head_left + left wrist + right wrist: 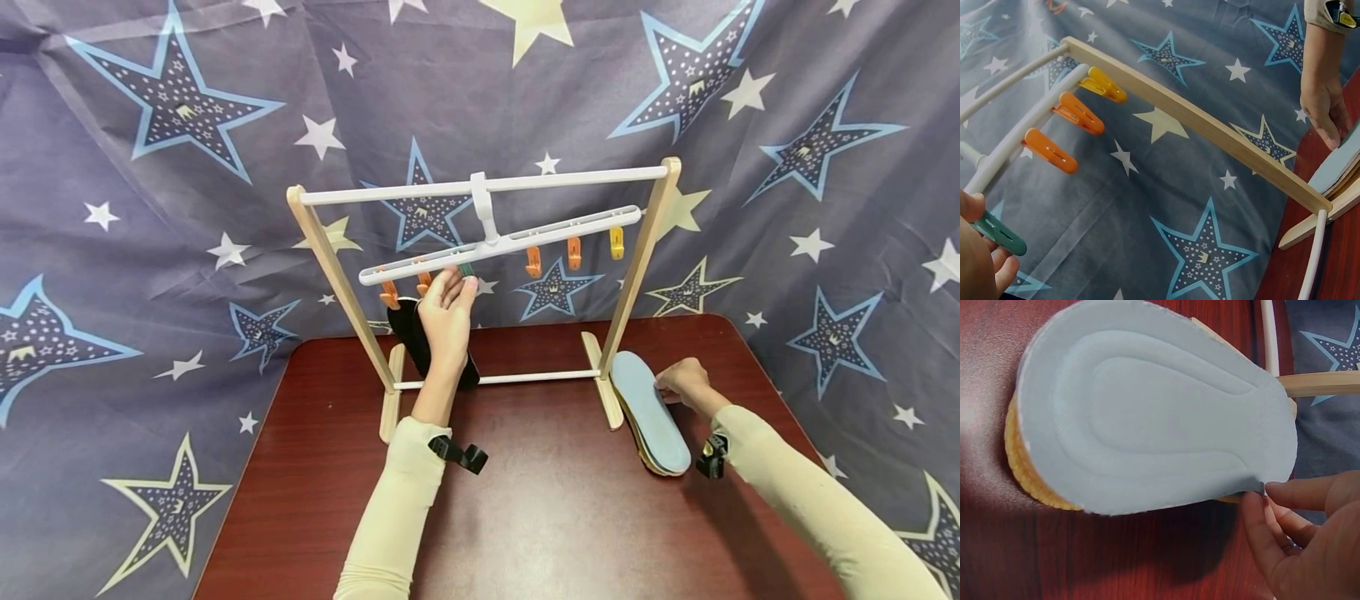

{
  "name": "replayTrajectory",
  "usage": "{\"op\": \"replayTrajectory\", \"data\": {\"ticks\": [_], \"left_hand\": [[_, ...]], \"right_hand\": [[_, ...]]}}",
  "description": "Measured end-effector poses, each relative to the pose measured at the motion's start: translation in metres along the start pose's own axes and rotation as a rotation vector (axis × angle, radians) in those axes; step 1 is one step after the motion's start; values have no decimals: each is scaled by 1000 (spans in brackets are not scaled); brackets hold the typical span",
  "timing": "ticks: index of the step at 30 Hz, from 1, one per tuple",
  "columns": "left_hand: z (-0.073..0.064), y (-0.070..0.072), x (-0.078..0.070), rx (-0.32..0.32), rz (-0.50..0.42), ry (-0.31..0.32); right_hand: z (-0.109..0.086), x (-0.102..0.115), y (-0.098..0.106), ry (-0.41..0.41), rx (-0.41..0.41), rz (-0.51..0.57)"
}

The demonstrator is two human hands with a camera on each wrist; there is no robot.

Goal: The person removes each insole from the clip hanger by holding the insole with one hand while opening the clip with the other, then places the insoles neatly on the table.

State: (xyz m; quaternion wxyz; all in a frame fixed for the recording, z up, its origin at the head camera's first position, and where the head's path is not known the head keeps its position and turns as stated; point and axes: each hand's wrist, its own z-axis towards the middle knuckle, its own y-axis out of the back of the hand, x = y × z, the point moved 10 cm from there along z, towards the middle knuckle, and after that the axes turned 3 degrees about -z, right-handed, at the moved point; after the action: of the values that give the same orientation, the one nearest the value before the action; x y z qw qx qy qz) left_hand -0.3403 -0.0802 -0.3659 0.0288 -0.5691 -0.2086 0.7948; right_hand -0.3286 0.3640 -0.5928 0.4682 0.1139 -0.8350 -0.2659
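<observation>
My left hand [447,323] is raised to the white hanger [525,241] and pinches a green clip [1000,233] under its bar. Beside that hand, orange clips [388,293] hang on the left half, with a black insole [408,332] below them, partly hidden by the hand. The hanger tilts down to the left. At the right of the table, my right hand [686,383] pinches the edge of a light blue insole [1166,412] between thumb and fingers. That insole lies on top of a stack, where a yellow one [1032,478] shows underneath.
A rack with wooden posts [637,267] and a white top rail [577,178] stands on the dark red table [540,483]. Two orange clips and a yellow clip [617,242] hang on the hanger's right half. A star-patterned cloth [247,150] surrounds the table.
</observation>
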Motion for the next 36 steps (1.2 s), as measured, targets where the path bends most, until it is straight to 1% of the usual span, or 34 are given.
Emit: {"op": "replayTrajectory", "data": {"ticks": [4, 7, 13, 17, 20, 21, 22, 26, 27, 28, 30, 33, 36], "left_hand": [[-1, 0, 1, 9, 8, -3], [-1, 0, 1, 7, 21, -11], [-1, 2, 0, -6, 56, -29], [-1, 3, -1, -7, 65, -54], [-3, 5, -4, -3, 76, -84], [-6, 5, -9, -3, 83, -92], [-7, 6, -11, -3, 97, -107], [-10, 12, -22, -15, 166, -181], [-11, 15, -26, -25, 182, -200], [-11, 19, -25, -40, 193, -223], [-13, 26, -32, -84, 196, -256], [-14, 39, -42, -176, 155, -305], [-14, 52, -49, -254, 104, -327]], "right_hand": [[0, -2, -2, -22, 4, 11], [-1, -3, -2, -20, 8, 16], [-4, -1, 0, 17, 14, 4], [-9, 6, 1, 87, 11, -34], [-17, 18, 2, 163, 0, -82], [-20, 22, 2, 186, -6, -93], [-23, 27, 1, 211, -7, -102], [-36, 46, -3, 290, -17, -112], [-39, 51, -5, 309, -14, -113], [-42, 56, -8, 327, -10, -114], [-47, 65, -13, 362, 8, -112], [-57, 83, -23, 420, 53, -80], [-68, 102, -31, 473, 92, -15]]}}
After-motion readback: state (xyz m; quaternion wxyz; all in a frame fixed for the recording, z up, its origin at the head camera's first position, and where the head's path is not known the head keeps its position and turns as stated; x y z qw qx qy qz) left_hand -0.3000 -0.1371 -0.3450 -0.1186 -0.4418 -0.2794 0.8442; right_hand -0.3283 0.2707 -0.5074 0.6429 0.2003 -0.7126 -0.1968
